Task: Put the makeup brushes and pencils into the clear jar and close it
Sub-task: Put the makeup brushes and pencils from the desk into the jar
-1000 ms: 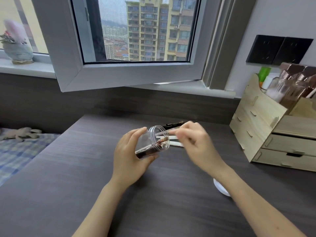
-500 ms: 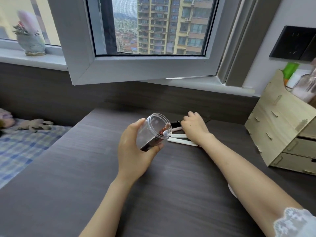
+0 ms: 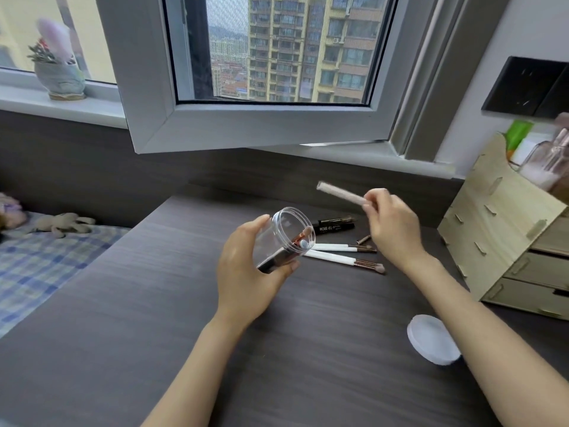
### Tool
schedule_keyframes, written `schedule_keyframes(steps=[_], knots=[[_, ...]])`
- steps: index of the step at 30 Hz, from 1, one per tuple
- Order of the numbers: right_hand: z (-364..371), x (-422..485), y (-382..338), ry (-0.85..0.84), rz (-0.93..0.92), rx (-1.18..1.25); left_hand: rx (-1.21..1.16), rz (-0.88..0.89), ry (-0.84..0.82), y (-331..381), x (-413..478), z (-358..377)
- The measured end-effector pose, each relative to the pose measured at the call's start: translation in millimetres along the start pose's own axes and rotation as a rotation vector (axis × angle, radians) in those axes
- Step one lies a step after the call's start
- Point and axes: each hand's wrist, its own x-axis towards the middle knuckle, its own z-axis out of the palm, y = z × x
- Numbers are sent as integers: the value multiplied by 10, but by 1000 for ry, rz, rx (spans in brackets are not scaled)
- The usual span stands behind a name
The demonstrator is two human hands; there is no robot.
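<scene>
My left hand (image 3: 246,272) grips the clear jar (image 3: 284,238), tilted with its open mouth facing up and right; a dark item and a brush tip show inside it. My right hand (image 3: 391,229) holds a pale pinkish brush or pencil (image 3: 340,192) in the air, up and right of the jar's mouth, blurred by motion. On the dark desk (image 3: 154,303) behind the jar lie two white-handled brushes (image 3: 335,257), a black brow pencil (image 3: 334,227) and a small brown piece (image 3: 364,239). The white lid (image 3: 432,339) lies flat near my right forearm.
A wooden drawer organiser (image 3: 505,241) with bottles stands at the right edge of the desk. An open window sash (image 3: 252,127) hangs over the desk's back. A bed with a checked cover (image 3: 40,266) and a soft toy lies to the left.
My right hand has lifted off the desk with a pale stick-shaped item and now holds it in the air. The left hand keeps the jar tilted in much the same place.
</scene>
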Motion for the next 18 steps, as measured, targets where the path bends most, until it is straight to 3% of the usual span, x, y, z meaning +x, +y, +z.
schedule_keyframes(steps=[2, 5, 10, 18], knots=[[-348, -160, -103, 40, 24, 147, 10, 22, -12, 14, -8, 3], [-688, -375, -276, 56, -101, 149, 29, 69, -49, 34, -27, 28], [-608, -611, -628, -46, -292, 204, 73, 202, -126, 69, -100, 89], [-459, -733, -818, -223, -167, 513, 86, 257, -204, 70, -117, 90]])
